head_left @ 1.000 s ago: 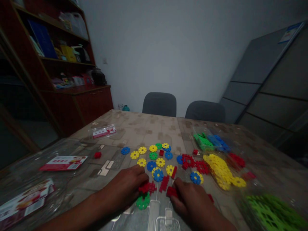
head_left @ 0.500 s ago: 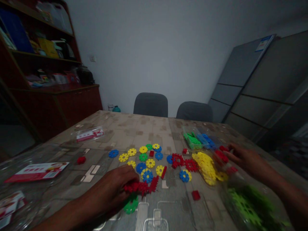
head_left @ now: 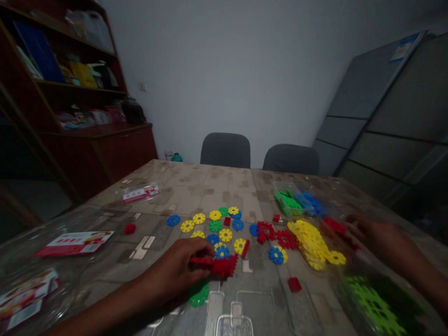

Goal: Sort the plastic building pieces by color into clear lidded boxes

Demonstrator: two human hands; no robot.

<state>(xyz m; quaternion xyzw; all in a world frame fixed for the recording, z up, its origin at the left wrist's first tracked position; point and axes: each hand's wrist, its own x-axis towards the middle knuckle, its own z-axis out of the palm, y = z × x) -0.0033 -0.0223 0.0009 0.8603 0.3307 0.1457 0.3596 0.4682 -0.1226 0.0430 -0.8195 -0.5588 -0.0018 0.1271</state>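
My left hand (head_left: 177, 270) rests low on the table and grips a joined row of red snowflake pieces (head_left: 217, 266). A green snowflake piece (head_left: 199, 297) lies half under that hand. My right hand (head_left: 380, 239) is out at the right, blurred, fingers over the red pieces (head_left: 335, 226) in a clear bag; whether it holds any is unclear. Between the hands lie loose yellow, blue and green discs (head_left: 217, 226), red snowflakes (head_left: 276, 234), a yellow pile (head_left: 311, 238) and one small red block (head_left: 294, 283).
The patterned table (head_left: 206, 189) carries clear bags with red-and-white cards (head_left: 75, 242), a bag of green and blue pieces (head_left: 297, 203) and a bag of lime-green pieces (head_left: 376, 305). Two grey chairs (head_left: 226, 149) stand at the far edge. A dark red bookshelf (head_left: 70, 107) stands left.
My right hand left the red pieces near the middle and reached right to the bagged red pieces. My left hand kept hold of the red row, lifting it slightly.
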